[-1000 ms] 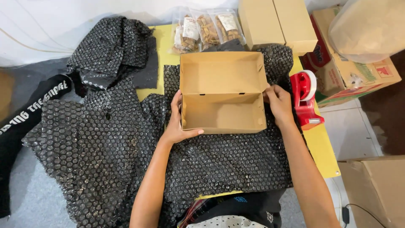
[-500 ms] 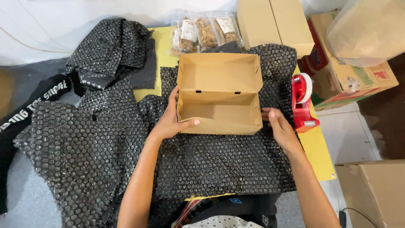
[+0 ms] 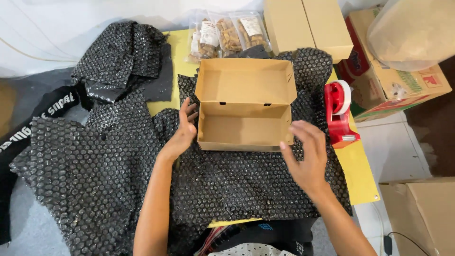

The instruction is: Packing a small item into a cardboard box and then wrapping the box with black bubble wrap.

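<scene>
An empty open cardboard box (image 3: 245,111) is sitting on black bubble wrap (image 3: 227,189) over a yellow table (image 3: 360,175). The left hand (image 3: 182,132) and right hand (image 3: 305,159) are hovering beside it, fingers spread, grasping nothing. It is looking light yet crushable, so gripping both side walls likely suits best.

A small packing workspace: black bubble wrap (image 3: 95,180) covers the yellow surface (image 3: 360,175), a red tape dispenser (image 3: 339,114) sits at right, and cardboard boxes (image 3: 308,23) and bagged snacks (image 3: 227,35) line the top.
</scene>
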